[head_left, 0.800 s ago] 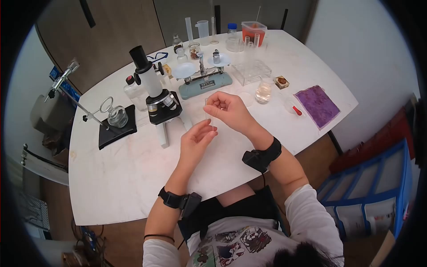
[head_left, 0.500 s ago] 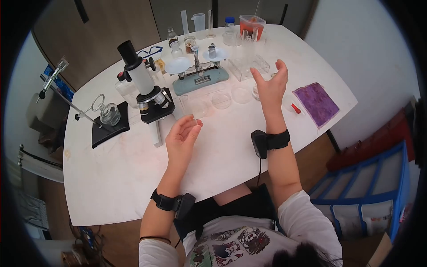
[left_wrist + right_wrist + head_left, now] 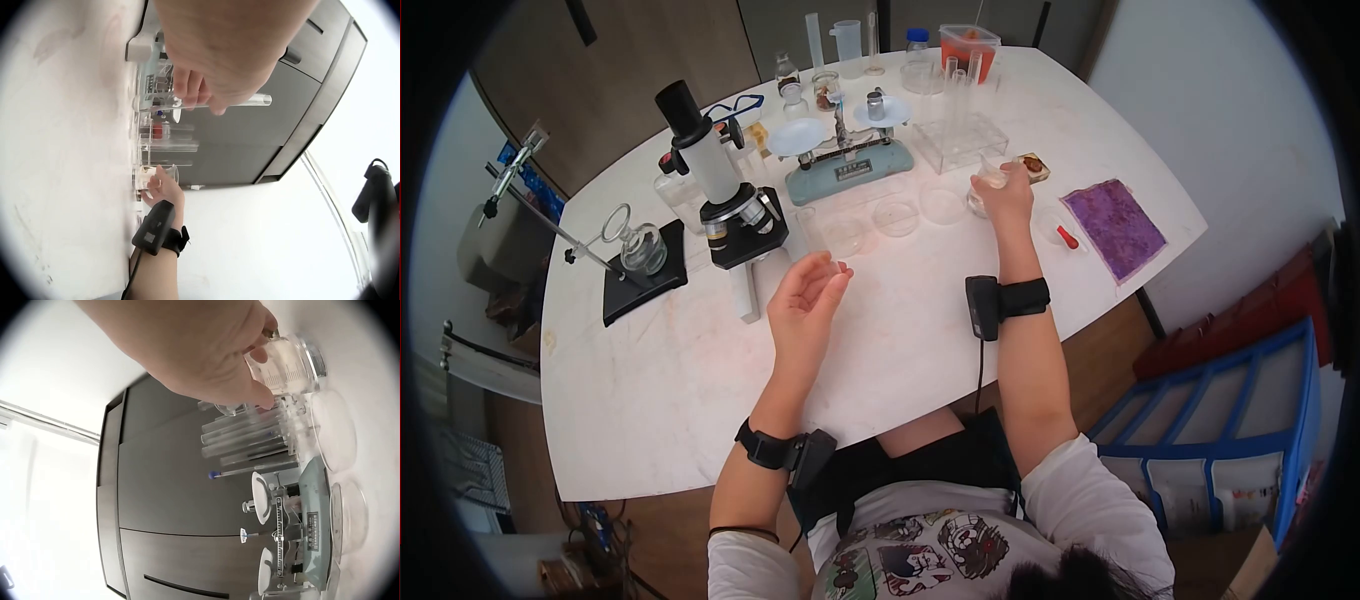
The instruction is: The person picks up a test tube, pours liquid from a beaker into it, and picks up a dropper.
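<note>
Since half a second ago, the right hand (image 3: pixel 1003 192) has dropped from mid-air onto the small glass beaker (image 3: pixel 284 362), and it is now curling its fingers over the rim and wall, gripping it from above so the vessel stays upright. That beaker is standing on the white table (image 3: pixel 700 390) near its far right side, just beside the petri dishes (image 3: pixel 920 212) and in front of the clear test-tube rack (image 3: pixel 965 140). Meanwhile the left hand (image 3: pixel 805 300) is hovering palm-up above the table, pinching a glass test tube (image 3: pixel 206 102) roughly level between thumb and fingertips, apparently keeping it ready. Further off, the microscope (image 3: pixel 725 205) and the balance scale (image 3: pixel 845 160) are sitting untouched.
</note>
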Available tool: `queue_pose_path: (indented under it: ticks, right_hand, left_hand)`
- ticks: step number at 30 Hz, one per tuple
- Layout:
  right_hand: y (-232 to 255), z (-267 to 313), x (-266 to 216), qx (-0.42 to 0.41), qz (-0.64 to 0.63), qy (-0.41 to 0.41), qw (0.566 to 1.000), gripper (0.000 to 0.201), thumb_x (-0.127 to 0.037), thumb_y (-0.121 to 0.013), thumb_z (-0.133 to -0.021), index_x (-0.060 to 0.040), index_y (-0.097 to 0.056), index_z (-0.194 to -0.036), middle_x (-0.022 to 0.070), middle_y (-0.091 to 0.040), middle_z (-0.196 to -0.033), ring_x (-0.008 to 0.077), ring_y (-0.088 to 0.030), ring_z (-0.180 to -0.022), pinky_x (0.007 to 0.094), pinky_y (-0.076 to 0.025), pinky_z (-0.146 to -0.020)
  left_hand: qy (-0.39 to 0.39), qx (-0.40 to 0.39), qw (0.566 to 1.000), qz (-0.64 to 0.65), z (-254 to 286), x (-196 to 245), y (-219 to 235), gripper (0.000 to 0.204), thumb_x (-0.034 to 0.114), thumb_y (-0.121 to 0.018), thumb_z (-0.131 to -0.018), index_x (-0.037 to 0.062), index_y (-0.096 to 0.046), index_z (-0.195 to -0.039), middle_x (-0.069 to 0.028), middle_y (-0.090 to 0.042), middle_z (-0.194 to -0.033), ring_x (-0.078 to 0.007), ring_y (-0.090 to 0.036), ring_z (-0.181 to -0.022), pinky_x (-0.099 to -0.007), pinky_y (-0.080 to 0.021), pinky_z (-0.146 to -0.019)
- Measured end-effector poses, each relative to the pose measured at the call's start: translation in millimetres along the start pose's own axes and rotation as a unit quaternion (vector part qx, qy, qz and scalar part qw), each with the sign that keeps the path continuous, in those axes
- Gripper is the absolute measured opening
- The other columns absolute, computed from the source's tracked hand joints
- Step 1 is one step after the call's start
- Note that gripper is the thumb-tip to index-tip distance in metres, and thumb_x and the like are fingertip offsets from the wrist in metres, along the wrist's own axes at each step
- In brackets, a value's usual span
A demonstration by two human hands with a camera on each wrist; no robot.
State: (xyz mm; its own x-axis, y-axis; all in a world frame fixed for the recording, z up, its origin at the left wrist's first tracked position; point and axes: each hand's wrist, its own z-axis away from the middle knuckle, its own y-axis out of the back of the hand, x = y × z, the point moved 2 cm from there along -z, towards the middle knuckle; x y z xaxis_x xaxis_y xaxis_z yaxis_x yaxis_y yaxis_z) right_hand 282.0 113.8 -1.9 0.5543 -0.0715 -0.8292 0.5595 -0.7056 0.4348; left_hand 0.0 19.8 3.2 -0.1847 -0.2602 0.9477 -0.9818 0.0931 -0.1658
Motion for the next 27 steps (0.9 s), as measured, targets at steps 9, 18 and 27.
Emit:
queue_pose_path:
  ticks: [9,18,27]
  right_hand:
    - [13.7,2.6,-21.4,0.036,-0.117,0.123,0.985,0.040,-0.018,-0.074,-0.066,-0.0011,-0.053,-0.096,0.0146,-0.060,-0.092,0.0288,-0.059,-0.082,0.0354,-0.046,-0.075]
    - [37.6,59.0,-93.2,-0.232,-0.270,0.177,0.918,0.043,-0.013,-0.073,-0.068,-0.0049,-0.057,-0.107,0.0085,-0.060,-0.099,0.0171,-0.056,-0.091,0.0262,-0.045,-0.079]
    - [47.1,66.4,-101.0,-0.257,-0.163,0.296,0.906,0.047,-0.008,-0.073,-0.064,-0.0030,-0.058,-0.109,0.0063,-0.059,-0.104,0.0173,-0.055,-0.097,0.0267,-0.041,-0.086]
  left_hand:
    - [-0.039,-0.004,0.995,-0.090,1.2,-2.3,-0.7,0.029,0.002,-0.061,-0.083,-0.0022,-0.055,-0.111,-0.0086,-0.060,-0.100,-0.0175,-0.061,-0.092,-0.0268,-0.047,-0.082]
    - [-0.099,-0.035,0.968,-0.229,0.7,4.8,-3.2,0.028,0.004,-0.065,-0.080,-0.0021,-0.060,-0.107,-0.0072,-0.060,-0.090,-0.0142,-0.060,-0.084,-0.0261,-0.047,-0.079]
    - [-0.106,-0.034,0.956,-0.273,-0.5,2.7,-3.7,0.030,0.008,-0.067,-0.079,0.0018,-0.061,-0.108,-0.0056,-0.061,-0.089,-0.0124,-0.058,-0.079,-0.0247,-0.045,-0.075]
